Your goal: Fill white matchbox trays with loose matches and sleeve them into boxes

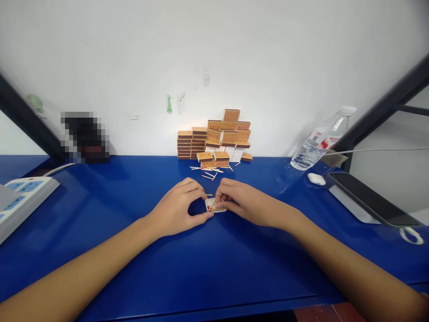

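A small white matchbox tray [209, 202] lies on the blue table with red-tipped matches [211, 207] inside it. My left hand [181, 206] grips the tray's left end between thumb and fingers. From the right, my right hand [246, 202] reaches over the tray, its thumb and fingertips pinched on matches at the right part. Those fingertips partly cover the tray, so how many matches they hold is hidden. One loose match [209, 195] rests just behind the tray.
Stacked matchboxes [230, 137] stand against the white wall, with several loose matches [214, 170] before them. To the right are a tilted water bottle [311, 145], a white earbud case [316, 179] and a phone [370, 197]. A power strip [40, 190] sits at left.
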### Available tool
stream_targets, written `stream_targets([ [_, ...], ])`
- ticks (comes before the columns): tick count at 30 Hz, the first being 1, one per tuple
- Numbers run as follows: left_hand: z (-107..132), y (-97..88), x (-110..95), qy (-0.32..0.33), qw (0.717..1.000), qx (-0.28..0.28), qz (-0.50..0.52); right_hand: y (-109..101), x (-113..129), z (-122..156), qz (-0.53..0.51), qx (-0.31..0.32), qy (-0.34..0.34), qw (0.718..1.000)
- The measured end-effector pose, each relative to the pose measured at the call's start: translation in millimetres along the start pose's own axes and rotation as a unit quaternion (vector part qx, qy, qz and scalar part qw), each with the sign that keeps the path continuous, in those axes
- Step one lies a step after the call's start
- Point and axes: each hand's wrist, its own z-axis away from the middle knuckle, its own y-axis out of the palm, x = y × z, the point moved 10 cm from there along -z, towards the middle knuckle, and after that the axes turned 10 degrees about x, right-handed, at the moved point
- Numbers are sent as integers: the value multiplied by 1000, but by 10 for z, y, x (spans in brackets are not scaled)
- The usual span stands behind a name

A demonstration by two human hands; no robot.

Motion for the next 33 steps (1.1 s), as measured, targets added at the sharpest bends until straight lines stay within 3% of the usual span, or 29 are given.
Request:
stream_targets([
  [29, -5, -5, -13, 9, 1000, 2, 8, 42, 71, -46, 54, 2, -16, 998],
  [33, -7, 0, -25, 8, 1000, 8, 7, -110, 7, -57, 7, -70, -27, 997],
])
